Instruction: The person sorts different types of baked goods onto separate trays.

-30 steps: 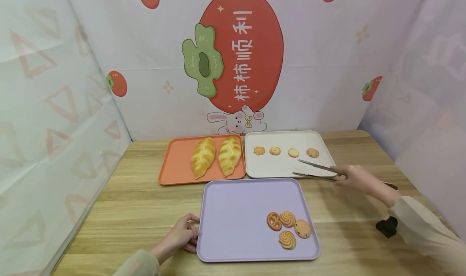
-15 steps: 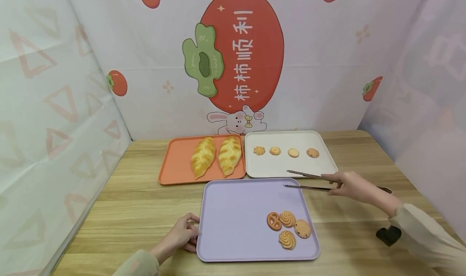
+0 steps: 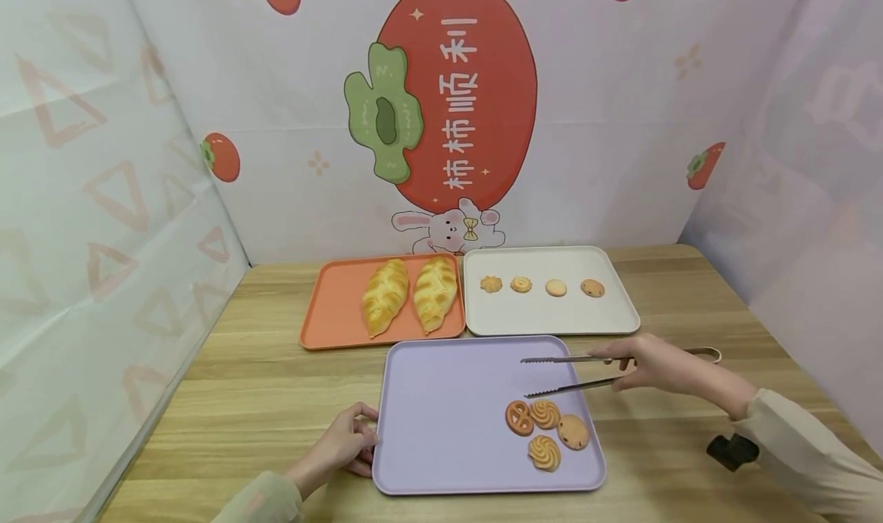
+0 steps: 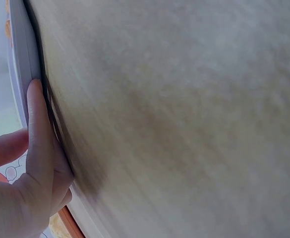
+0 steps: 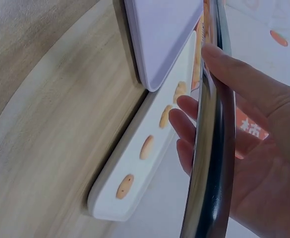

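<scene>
My right hand [image 3: 655, 363] holds a pair of metal tongs [image 3: 579, 359], whose arms also show large in the right wrist view. The serrated tips are spread apart with nothing between them, over the right part of the purple tray [image 3: 448, 400], just behind the cookies. A pretzel cookie [image 3: 520, 418], two swirl cookies [image 3: 545, 453] and a round chip cookie [image 3: 573, 432] lie in that tray. At the tray's left edge my left hand [image 3: 343, 440] grips the rim; in the left wrist view one finger [image 4: 38, 114] lies along its outer wall.
Behind, a white tray [image 3: 545, 320] carries several small cookies in a row. Beside it an orange tray [image 3: 331, 308] bears two long braided breads [image 3: 386, 297]. A black object [image 3: 733, 452] is below the right sleeve. Printed curtains stand around the wooden table [image 3: 276, 377].
My right hand has brought the spread tongs from over the white tray's front edge toward me and slightly left, over the purple tray. The left hand and all the food stay in place.
</scene>
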